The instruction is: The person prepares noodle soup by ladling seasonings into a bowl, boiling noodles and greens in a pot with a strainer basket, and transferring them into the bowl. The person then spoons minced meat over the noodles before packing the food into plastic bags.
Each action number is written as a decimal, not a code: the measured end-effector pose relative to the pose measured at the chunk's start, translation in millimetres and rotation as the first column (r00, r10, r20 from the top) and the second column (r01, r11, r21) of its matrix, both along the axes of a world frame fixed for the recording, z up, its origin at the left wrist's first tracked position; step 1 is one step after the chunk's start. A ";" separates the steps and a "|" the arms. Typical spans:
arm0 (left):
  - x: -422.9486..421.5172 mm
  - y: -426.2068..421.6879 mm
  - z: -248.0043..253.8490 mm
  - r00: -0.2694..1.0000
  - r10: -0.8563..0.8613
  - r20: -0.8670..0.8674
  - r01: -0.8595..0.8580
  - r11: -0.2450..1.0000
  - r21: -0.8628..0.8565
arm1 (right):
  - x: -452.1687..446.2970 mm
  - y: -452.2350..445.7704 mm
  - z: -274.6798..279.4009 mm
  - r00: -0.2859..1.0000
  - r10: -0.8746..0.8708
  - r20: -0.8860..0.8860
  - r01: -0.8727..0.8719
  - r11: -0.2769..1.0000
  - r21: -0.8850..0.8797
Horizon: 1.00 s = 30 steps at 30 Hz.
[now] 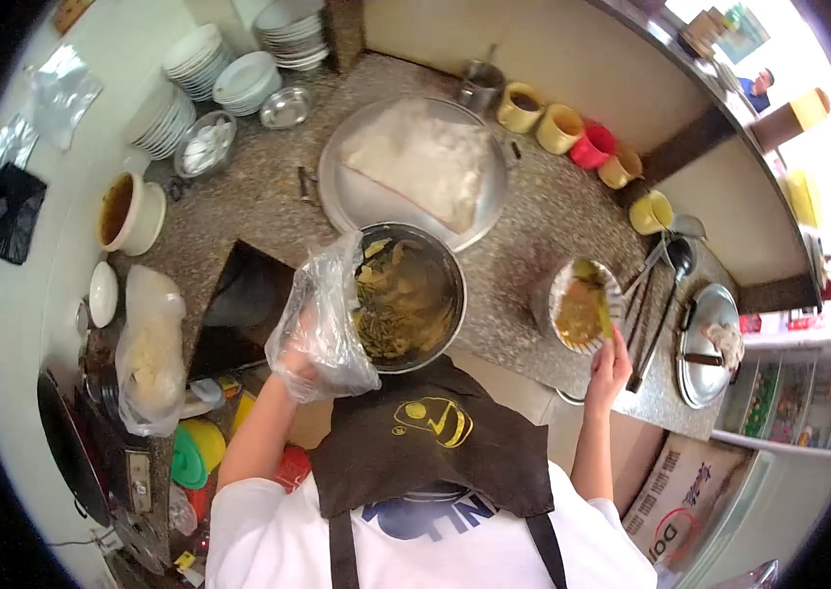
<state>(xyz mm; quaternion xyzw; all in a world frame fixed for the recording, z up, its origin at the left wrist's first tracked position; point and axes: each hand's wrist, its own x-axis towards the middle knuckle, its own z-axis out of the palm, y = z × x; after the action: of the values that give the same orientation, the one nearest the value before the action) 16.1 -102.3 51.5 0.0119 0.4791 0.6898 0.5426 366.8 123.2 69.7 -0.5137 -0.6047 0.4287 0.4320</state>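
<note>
My left hand [300, 355] is bunched in a clear plastic bag [322, 309] at the left side of a dark pot [461, 309]. The bag overlaps the pot's rim, and the fingers are partly hidden behind the plastic. Inside the pot lie leafy greens [396, 294] in brownish liquid. My right hand [612, 363] is closed around a yellow-green utensil [610, 312], its shape blurred. That utensil reaches over the edge of a white bowl [543, 299] holding an orange-yellow soup or sauce [577, 309].
A big round metal tray [332, 191] bears a plastic-covered white slab behind the pot. Mugs [561, 128] line the back wall; ladles [669, 294] and a metal lid [705, 334] lie right. Stacked plates [195, 59], a brown-filled tub [146, 218] and a filled bag [151, 353] stand left.
</note>
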 end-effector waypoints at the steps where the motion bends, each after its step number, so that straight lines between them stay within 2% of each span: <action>1: -11.7 -7.5 -4.4 0.996 -0.034 -0.089 0.026 0.996 -0.086 | -26.3 -10.3 10.6 0.996 0.087 -0.015 -0.088 0.992 -0.094; 2: -24.3 -15.8 -6.8 0.982 -0.076 -0.171 0.045 0.983 -0.176 | -58.8 -24.5 22.1 0.981 0.191 -0.044 -0.195 0.969 -0.149; 3: -35.6 -21.6 -5.2 0.982 -0.059 -0.180 0.027 0.984 -0.176 | -87.6 -35.2 19.4 0.956 0.268 -0.122 -0.290 0.927 -0.237; 5: -59.7 -33.0 -1.6 0.965 0.088 -0.246 -0.105 0.993 -0.060 | -146.6 -57.4 20.1 0.863 0.496 -0.100 -0.500 0.805 -0.318; 6: -77.7 -45.9 -5.3 0.990 0.123 0.076 -0.132 0.981 0.142 | -176.9 -68.2 16.8 0.819 0.571 -0.046 -0.546 0.754 -0.366; 7: -93.2 -57.9 -6.1 0.986 0.154 0.066 -0.162 0.976 0.147 | -206.4 -79.3 12.9 0.800 0.597 -0.053 -0.574 0.737 -0.357; 9: -121.3 -78.6 6.2 0.957 0.125 -0.263 -0.150 0.986 -0.078 | -263.4 -100.8 4.4 0.680 0.733 -0.031 -0.707 0.644 -0.292; 10: -138.1 -87.1 17.2 0.975 0.207 -0.080 -0.215 0.970 -0.109 | -288.4 -108.9 1.4 0.651 0.758 -0.042 -0.736 0.616 -0.280; 11: -152.3 -100.3 17.0 0.965 0.245 -0.096 -0.255 0.961 -0.104 | -310.5 -118.3 -1.9 0.602 0.795 0.074 -0.776 0.604 -0.183; 12: -164.4 -113.9 12.0 0.948 0.313 -0.048 -0.314 0.949 -0.003 | -332.2 -126.9 -5.1 0.556 0.809 0.193 -0.812 0.578 -0.082; 13: -179.3 -125.0 7.1 0.928 0.372 0.005 -0.371 0.923 0.102 | -354.8 -134.4 -10.0 0.528 0.828 0.190 -0.834 0.547 -0.065; 14: -196.5 -132.9 -0.6 0.906 0.311 -0.286 -0.322 0.947 0.011 | -374.6 -141.0 -14.9 0.516 0.842 0.161 -0.846 0.530 -0.060; 15: -213.7 -140.6 -8.5 0.814 0.207 -0.543 -0.316 0.942 -0.116 | -393.1 -146.2 -15.7 0.505 0.853 0.133 -0.855 0.516 -0.057; 16: -230.3 -149.8 -29.7 0.895 0.426 -0.128 -0.419 0.904 0.079 | -409.7 -150.1 -12.4 0.481 0.873 0.076 -0.846 0.485 -0.219; 17: -244.4 -156.2 -35.0 0.810 0.484 0.331 -0.564 0.797 0.216 | -427.4 -153.7 -13.0 0.461 0.884 0.077 -0.860 0.467 -0.206; 18: -254.8 -163.5 -41.5 0.801 0.501 0.328 -0.581 0.782 0.225 | -443.5 -157.9 -16.0 0.510 0.855 -0.098 -0.829 0.457 -0.321; 19: -263.5 -170.1 -48.7 0.780 0.561 0.278 -0.621 0.748 0.236 | -458.8 -162.3 -19.5 0.560 0.787 -0.259 -0.795 0.421 -0.437; 20: -272.0 -176.8 -53.1 0.754 0.616 0.228 -0.657 0.712 0.249 | -475.5 -165.6 -21.2 0.574 0.746 -0.338 -0.789 0.395 -0.470; 21: -283.3 -183.1 -67.7 0.741 0.631 0.230 -0.672 0.695 0.256 | -487.6 -169.1 -20.6 0.557 0.760 -0.334 -0.799 0.381 -0.464; 23: -310.3 -191.2 -131.9 0.783 0.602 -0.154 -0.591 0.798 0.119 | -509.2 -174.8 -18.7 0.600 0.722 -0.345 -0.772 0.408 -0.488; 25: -334.2 -200.4 -205.2 0.693 0.452 -0.561 -0.558 0.829 -0.021 | -523.0 -178.7 -18.7 0.600 0.718 -0.353 -0.772 0.403 -0.492; 26: -335.0 -200.8 -199.9 0.607 0.419 -0.675 -0.594 0.803 -0.035 | -527.4 -178.6 -21.2 0.604 0.722 -0.338 -0.764 0.405 -0.502; 28: -339.3 -204.5 -188.5 0.510 0.379 -0.772 -0.637 0.770 -0.043 | -532.8 -179.9 -24.1 0.613 0.723 -0.318 -0.752 0.410 -0.517; 29: -332.2 -210.7 -142.3 0.652 0.272 -0.707 -0.570 0.792 -0.220 | -534.3 -179.2 -24.4 0.606 0.731 -0.313 -0.756 0.407 -0.513; 30: -325.7 -217.1 -96.6 0.716 0.223 -0.662 -0.527 0.794 -0.302 | -534.3 -177.1 -25.2 0.587 0.741 -0.326 -0.767 0.381 -0.517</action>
<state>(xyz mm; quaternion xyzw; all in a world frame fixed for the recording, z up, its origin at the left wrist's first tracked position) -309.6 -319.3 -45.2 -0.0054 0.7680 0.6106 0.1933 -167.5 -53.9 44.5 -0.2827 -0.5887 0.7573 0.0110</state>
